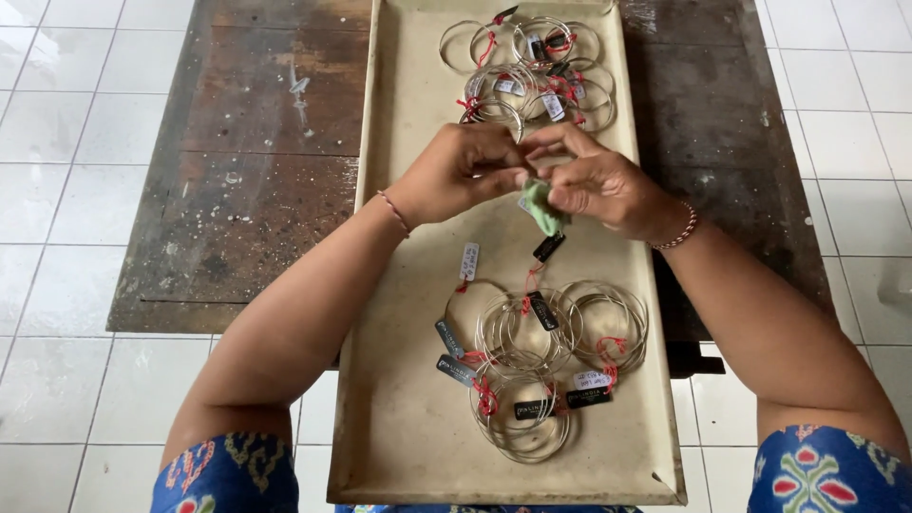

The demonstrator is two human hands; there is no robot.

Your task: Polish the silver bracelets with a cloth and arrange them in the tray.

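Two hands (532,176) pinch green cloth (541,204); two bangle piles (541,366) on tray (399,380).

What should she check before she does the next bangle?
1. Green cloth in the right hand: ok.
2. Bangle gripped in the left hand: cannot tell, fingers hide it.
3. Far pile of tagged bangles inside the tray: ok.
4. Near pile of tagged bangles inside the tray: ok.
5. Tray fully resting on the wooden table: not ok, its near end overhangs.
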